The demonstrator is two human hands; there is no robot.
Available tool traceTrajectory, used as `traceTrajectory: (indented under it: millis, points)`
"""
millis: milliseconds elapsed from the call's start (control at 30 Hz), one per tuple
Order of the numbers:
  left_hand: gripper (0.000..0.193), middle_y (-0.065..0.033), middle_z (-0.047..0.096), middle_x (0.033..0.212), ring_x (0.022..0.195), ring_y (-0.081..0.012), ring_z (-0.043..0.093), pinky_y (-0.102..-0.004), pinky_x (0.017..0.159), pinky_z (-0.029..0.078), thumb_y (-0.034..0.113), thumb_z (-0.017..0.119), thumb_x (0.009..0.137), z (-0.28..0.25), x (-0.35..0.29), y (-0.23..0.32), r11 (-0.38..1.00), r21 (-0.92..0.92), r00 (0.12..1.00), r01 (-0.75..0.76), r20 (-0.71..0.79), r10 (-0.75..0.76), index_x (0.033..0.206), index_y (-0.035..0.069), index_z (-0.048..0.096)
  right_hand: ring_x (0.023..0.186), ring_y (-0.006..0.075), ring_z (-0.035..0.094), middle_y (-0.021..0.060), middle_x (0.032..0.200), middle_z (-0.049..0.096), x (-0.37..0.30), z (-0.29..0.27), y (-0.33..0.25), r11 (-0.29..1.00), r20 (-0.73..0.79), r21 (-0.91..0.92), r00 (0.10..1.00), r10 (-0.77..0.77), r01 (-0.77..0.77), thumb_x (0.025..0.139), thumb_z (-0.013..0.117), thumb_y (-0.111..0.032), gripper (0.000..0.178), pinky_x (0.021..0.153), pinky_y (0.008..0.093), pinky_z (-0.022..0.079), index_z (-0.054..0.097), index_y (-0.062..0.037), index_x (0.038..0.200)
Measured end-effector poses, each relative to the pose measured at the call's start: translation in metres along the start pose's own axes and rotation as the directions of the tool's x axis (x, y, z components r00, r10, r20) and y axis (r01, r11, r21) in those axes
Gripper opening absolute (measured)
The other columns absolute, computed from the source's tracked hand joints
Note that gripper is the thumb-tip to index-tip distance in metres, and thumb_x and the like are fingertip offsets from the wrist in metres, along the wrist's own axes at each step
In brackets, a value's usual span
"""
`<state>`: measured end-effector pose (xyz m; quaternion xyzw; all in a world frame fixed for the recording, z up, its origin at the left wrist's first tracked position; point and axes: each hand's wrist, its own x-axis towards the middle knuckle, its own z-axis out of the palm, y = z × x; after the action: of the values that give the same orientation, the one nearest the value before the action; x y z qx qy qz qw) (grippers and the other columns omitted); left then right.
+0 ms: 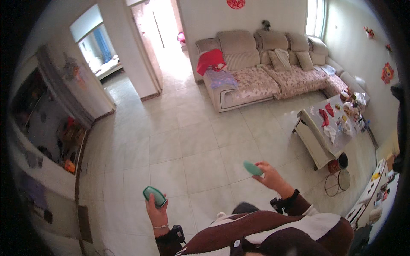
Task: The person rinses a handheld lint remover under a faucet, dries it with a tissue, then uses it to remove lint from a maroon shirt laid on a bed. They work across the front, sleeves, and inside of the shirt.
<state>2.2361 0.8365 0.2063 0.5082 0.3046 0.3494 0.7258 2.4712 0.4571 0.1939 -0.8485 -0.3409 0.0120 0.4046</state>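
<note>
A tiled floor (196, 145) is bordered by a beige sofa (256, 81). Above the floor, well apart, the left hand (158, 215) is closed around a green-rimmed object (154, 196), and the right hand (272, 178) is clamped on an oval green piece (253, 168).

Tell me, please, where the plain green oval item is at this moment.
In the head view, the plain green oval item is right of centre, held in the right hand, to the left of the coffee table.
</note>
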Motion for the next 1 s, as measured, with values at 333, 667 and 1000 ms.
traceTrajectory:
  millis: [333,667,1000]
  points:
    - [0.037,-0.0098,0.061,0.112,0.101,-0.0291,0.067,-0.0404,0.084,0.054,0.028,0.064,0.098,0.157,0.332,-0.011,0.970,-0.076,0.963,0.231,0.162,-0.217,0.124,0.007,0.049,0.089,0.0243,0.070,0.0173,0.095,0.070,0.280,0.049,0.154,0.796,-0.234,0.522,0.846,0.478,-0.306,0.085,0.075,-0.015,0.043,0.080,0.0357,0.053,0.056,-0.0011,0.121]
    - [0.037,-0.0093,0.061,0.105,0.092,-0.0280,0.069,-0.0387,0.080,0.057,0.032,0.062,0.098,0.232,0.598,0.015,0.999,-0.024,0.999,0.026,-0.022,-0.026,0.119,0.004,0.049,0.089,0.0295,0.067,0.0168,0.108,0.068,0.702,0.113,0.155,0.943,0.033,0.325,0.997,0.064,-0.071,0.090,0.069,-0.011,0.037,0.078,0.0389,0.053,0.054,-0.0073,0.124]
    - [0.033,-0.0067,0.062,0.105,0.092,-0.0250,0.068,-0.0362,0.075,0.055,0.030,0.064,0.096,0.331,0.960,-0.022,0.985,-0.125,0.988,0.119,-0.082,-0.130,0.119,0.009,0.052,0.095,0.0240,0.069,0.0138,0.108,0.071,0.972,0.167,0.234,0.952,0.047,0.232,0.980,0.193,-0.199,0.090,0.067,-0.007,0.025,0.083,0.0337,0.054,0.067,-0.0073,0.115]
